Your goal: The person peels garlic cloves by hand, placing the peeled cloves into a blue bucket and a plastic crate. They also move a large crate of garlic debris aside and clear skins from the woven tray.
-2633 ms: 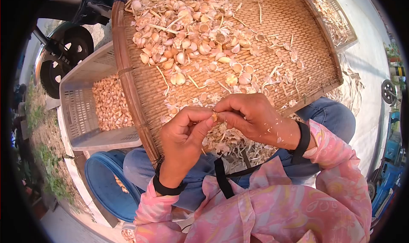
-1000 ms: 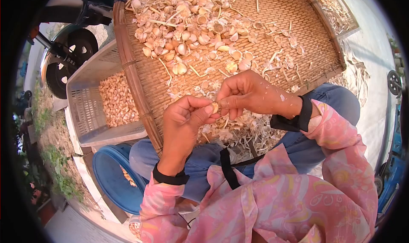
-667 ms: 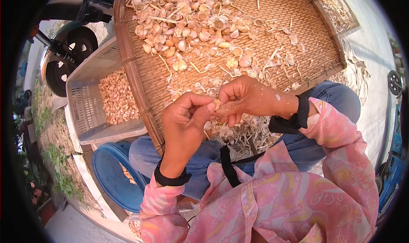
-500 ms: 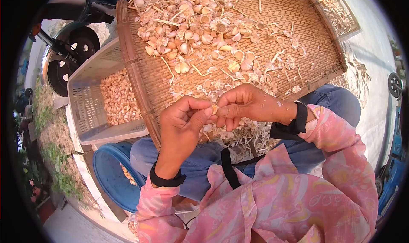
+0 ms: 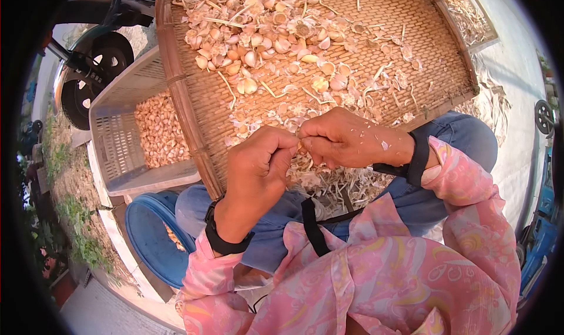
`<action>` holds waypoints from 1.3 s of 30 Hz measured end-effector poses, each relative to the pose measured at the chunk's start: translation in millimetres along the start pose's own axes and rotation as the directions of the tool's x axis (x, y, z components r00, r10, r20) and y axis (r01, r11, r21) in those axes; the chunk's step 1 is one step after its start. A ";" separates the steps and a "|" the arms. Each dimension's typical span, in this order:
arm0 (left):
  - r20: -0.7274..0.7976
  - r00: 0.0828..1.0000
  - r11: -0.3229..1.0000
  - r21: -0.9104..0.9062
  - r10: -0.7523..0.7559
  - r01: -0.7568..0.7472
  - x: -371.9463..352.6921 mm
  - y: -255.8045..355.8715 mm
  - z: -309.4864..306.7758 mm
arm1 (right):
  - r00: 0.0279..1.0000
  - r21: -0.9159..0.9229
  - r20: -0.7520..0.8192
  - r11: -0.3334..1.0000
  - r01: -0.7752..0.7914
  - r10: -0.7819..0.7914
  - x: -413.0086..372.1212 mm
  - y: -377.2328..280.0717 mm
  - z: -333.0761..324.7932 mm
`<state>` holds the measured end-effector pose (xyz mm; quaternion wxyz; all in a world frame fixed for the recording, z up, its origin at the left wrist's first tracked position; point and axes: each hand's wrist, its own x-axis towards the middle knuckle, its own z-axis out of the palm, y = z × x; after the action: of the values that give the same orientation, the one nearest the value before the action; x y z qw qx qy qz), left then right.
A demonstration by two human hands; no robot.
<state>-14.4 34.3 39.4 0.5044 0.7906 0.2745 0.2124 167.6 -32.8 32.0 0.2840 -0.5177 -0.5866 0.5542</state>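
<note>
Over the near edge of a woven bamboo tray (image 5: 388, 24), my left hand (image 5: 261, 167) and my right hand (image 5: 352, 138) meet fingertip to fingertip. Both are closed in a pinch around a garlic clove (image 5: 302, 149), of which only a sliver shows between the fingers. Bits of papery skin cling to the back of my right hand. Beyond them on the tray lies a heap of garlic cloves (image 5: 252, 41) and broken bulbs, with loose skins and dry stalks scattered nearer.
Left of the tray stands a plastic crate (image 5: 117, 153) with many cloves inside. A blue bucket (image 5: 155, 241) sits below it, near my knee. Skins and stalks (image 5: 346, 185) pile up between my legs. Another crate (image 5: 484, 35) of scraps is at the far right; a wheel (image 5: 97, 79) stands upper left.
Both hands have turned knuckles-up and their fingers have closed tighter, hiding most of the clove that showed before. The view has shifted slightly.
</note>
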 end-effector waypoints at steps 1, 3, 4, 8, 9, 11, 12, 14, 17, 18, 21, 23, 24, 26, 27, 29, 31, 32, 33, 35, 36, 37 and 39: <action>0.004 1.000 0.999 0.038 0.023 -0.023 1.2 0.2 1.4 | 0.992 -0.128 -0.061 0.987 0.100 -0.108 1.3 10.1 4.3; 0.009 1.000 1.000 -0.013 0.010 -0.010 2.5 -1.7 5.2 | 0.966 -0.268 -0.122 0.945 0.188 -0.227 0.1 15.4 7.1; 0.011 1.000 0.999 -0.038 0.004 -0.004 2.7 -2.3 6.2 | 0.962 -0.277 -0.136 0.941 0.192 -0.236 -0.6 14.0 6.8; 0.126 0.936 0.798 -0.494 -0.328 0.346 4.7 -1.1 -2.3 | 0.975 -0.110 -0.048 0.972 0.209 -0.215 -1.5 11.7 1.0; 0.147 0.934 0.800 -0.484 -0.326 0.355 4.0 -1.5 -4.6 | 0.974 -0.082 -0.026 0.971 0.223 -0.226 -1.2 12.5 0.6; 0.170 0.930 0.797 -0.479 -0.327 0.368 2.0 -1.3 -6.0 | 0.970 -0.022 0.015 0.970 0.243 -0.243 -1.4 14.4 0.7; 0.171 0.930 0.795 -0.483 -0.326 0.368 1.7 -0.9 -6.3 | 0.978 0.030 0.031 0.978 0.206 -0.207 -1.5 13.3 1.3; 0.171 0.931 0.795 -0.486 -0.321 0.363 2.0 0.8 -6.3 | 0.988 0.126 0.069 0.984 0.126 -0.136 -1.5 9.5 0.4; 0.179 0.934 0.808 -0.469 -0.309 0.357 2.6 2.1 -7.6 | 0.987 0.249 0.140 0.968 0.041 -0.078 0.0 9.3 -0.6; 0.190 0.933 0.814 -0.456 -0.306 0.360 2.6 1.4 -8.4 | 0.986 0.259 0.154 0.966 0.018 -0.060 0.5 9.9 -0.4; 0.194 0.940 0.825 -0.451 -0.281 0.340 1.2 1.1 -7.8 | 0.990 0.209 0.133 0.978 0.015 -0.044 0.3 11.4 -0.1; 0.157 0.963 0.900 -0.349 -0.219 0.262 0.8 0.5 -4.0 | 0.991 0.056 0.070 0.992 0.114 -0.118 2.5 9.2 -0.4; 0.126 0.978 0.954 -0.227 -0.169 0.194 0.9 -1.5 -1.3 | 0.993 -0.078 -0.002 0.990 0.121 -0.122 3.2 10.0 1.8; 0.059 0.998 0.997 -0.065 -0.025 0.029 4.5 -2.8 1.2 | 0.987 -0.287 -0.094 0.953 0.101 -0.133 3.5 6.7 5.2; 0.031 0.997 0.997 -0.037 0.070 -0.069 7.9 -2.5 -0.2 | 0.985 -0.362 -0.123 0.930 0.067 -0.119 4.6 3.1 5.7; 0.051 0.997 0.999 -0.007 0.054 -0.054 13.6 3.9 -22.3 | 0.981 -0.332 -0.179 0.943 0.010 -0.073 7.7 -11.7 5.1; 0.051 0.998 0.999 0.020 -0.048 0.047 18.0 14.2 -57.1 | 0.972 -0.316 -0.234 0.945 -0.080 0.004 9.6 -9.6 -1.7; 0.034 0.991 0.991 0.034 -0.133 0.132 19.5 14.7 -84.9 | 0.961 -0.303 -0.271 0.943 -0.134 0.050 9.5 -7.5 -5.4; 0.016 0.978 0.977 0.047 -0.210 0.209 19.3 6.6 -112.0 | 0.956 -0.347 -0.292 0.929 -0.128 0.022 9.4 -3.2 -6.6; 0.081 0.917 0.900 0.243 -0.390 0.361 18.7 -11.2 -162.8 | 0.939 -0.426 -0.344 0.895 -0.131 -0.027 7.8 13.0 -4.9; 0.139 0.853 0.809 0.424 -0.503 0.408 18.2 -21.4 -184.6 | 0.943 -0.483 -0.331 0.855 -0.190 0.022 5.8 23.1 -3.9; 0.242 0.838 0.763 0.585 -0.489 0.276 10.7 -54.0 -204.3 | 0.953 -0.529 -0.301 0.830 -0.175 0.009 6.0 27.8 0.2; 0.235 0.666 0.552 0.773 -0.708 0.314 22.0 -91.9 -222.5 | 0.969 -0.613 -0.245 0.777 -0.145 -0.013 9.1 35.9 6.5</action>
<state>-154.3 231.4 46.0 0.2756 0.8191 0.4108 -0.2903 169.5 -32.1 -5.5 0.1433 -0.6648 -0.6808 0.2720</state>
